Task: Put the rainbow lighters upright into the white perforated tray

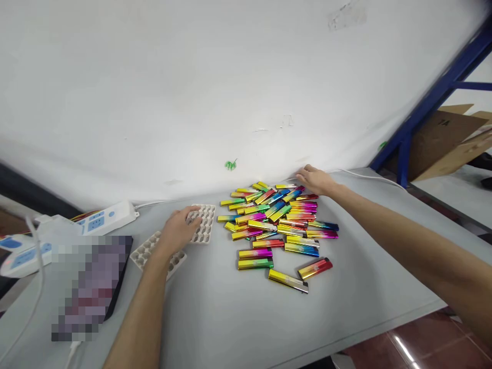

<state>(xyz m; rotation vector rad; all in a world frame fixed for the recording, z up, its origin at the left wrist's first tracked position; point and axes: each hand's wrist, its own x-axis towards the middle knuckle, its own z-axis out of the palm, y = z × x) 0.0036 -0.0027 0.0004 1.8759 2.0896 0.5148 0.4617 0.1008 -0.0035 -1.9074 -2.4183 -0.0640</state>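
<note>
A pile of shiny two-tone lighters [274, 211] in yellow, red, green, blue, purple and silver lies on the grey table. My right hand [315, 180] is at the pile's back right edge by the wall, fingers loosely bent and nothing visible in them. My left hand [180, 229] reaches over the left edge of an upright-laid white tray with rows of holes [206, 223], thumb and fingers apart. Beneath my left wrist, partly covered, is a second white holed tray [144, 249], set at an angle. Nearest me, a yellow-and-silver lighter [288, 280] and a yellow-and-red lighter [315, 268] lie apart from the pile.
Left of the trays, a pixelated tablet-like device [92, 287] has a white cable plugged in. Behind it stand white power strips [111, 215]. A white wall [246, 102] borders the table's back. At right are a blue metal frame [403, 159] and cardboard boxes [434, 141].
</note>
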